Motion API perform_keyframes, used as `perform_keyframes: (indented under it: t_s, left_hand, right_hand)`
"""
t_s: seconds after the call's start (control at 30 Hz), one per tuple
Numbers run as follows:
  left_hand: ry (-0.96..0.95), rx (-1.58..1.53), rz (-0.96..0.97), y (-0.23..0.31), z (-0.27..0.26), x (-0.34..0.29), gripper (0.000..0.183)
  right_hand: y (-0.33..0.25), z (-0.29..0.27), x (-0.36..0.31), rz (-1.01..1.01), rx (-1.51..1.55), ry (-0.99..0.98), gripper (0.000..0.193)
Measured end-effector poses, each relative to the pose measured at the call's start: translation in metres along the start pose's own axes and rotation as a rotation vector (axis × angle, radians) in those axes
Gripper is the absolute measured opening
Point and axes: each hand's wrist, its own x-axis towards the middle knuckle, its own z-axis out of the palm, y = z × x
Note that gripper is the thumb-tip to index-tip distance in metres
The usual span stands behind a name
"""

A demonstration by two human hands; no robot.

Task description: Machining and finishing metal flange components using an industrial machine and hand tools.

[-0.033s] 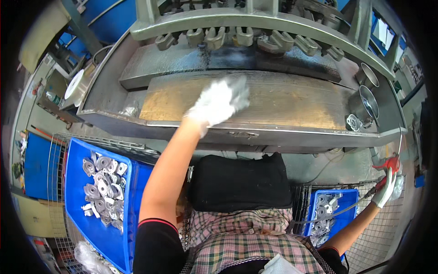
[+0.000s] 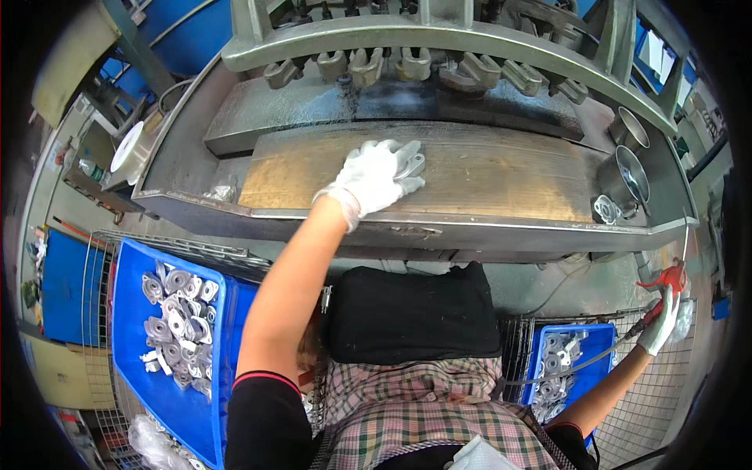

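My left hand (image 2: 373, 179), in a white glove, is over the wooden board (image 2: 501, 180) on the machine's bench. Its fingers are closed on a small grey metal casting (image 2: 410, 163), part of which shows past the fingertips. Off to the right, my gloved right hand (image 2: 659, 327) grips a red air blow gun (image 2: 670, 280) with a thin nozzle pointing up. A hose (image 2: 580, 365) runs from the gun toward my lap. One loose metal casting (image 2: 605, 209) lies at the board's right end.
Metal clamps (image 2: 366, 67) hang from a frame behind the board. Two metal cups (image 2: 623, 176) stand at the bench's right. Blue bins of castings flank me: a large bin (image 2: 168, 392) on the left, a smaller bin (image 2: 609, 338) on the right. A black cushion (image 2: 411, 313) covers my lap.
My left hand was smeared by motion and is now sharp, with the casting plainly visible in its fingers. My right hand stays in about the same place with the blow gun.
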Motion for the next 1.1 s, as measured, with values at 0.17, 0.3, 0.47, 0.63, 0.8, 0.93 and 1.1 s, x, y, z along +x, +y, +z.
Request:
perform_keyframes:
  t_s: [0.17, 0.3, 0.47, 0.63, 0.8, 0.93, 1.1]
  left_hand:
    - [0.141, -0.015, 0.098, -0.007, -0.024, 0.013, 0.063]
    - [0.493, -0.079, 0.299, -0.004, -0.041, 0.006, 0.062]
    - [0.148, 0.029, 0.081, 0.002, 0.006, 0.011, 0.064]
    - [0.190, -0.183, 0.065, -0.007, 0.006, 0.011, 0.066]
    - [0.110, -1.625, 0.077, 0.017, 0.020, -0.069, 0.079]
    - [-0.037, -2.335, -0.151, 0.026, 0.090, -0.134, 0.070]
    - [0.034, -2.705, -0.440, -0.014, 0.198, -0.178, 0.065]
  right_hand:
    - [-0.033, 0.041, -0.022, 0.156, 0.053, -0.034, 0.039]
    - [-0.065, 0.061, -0.044, 0.125, 0.114, -0.236, 0.037]
    - [-0.089, 0.089, -0.060, 0.143, 0.200, -0.370, 0.036]
    - [-0.097, 0.114, -0.070, 0.167, 0.015, -0.545, 0.040]
    - [-0.124, 0.134, -0.096, 0.117, -0.030, -0.813, 0.046]
    - [-0.148, 0.157, -0.121, 0.152, -0.032, -1.015, 0.049]
    - [-0.159, 0.206, -0.164, -0.124, -0.149, -1.372, 0.051]
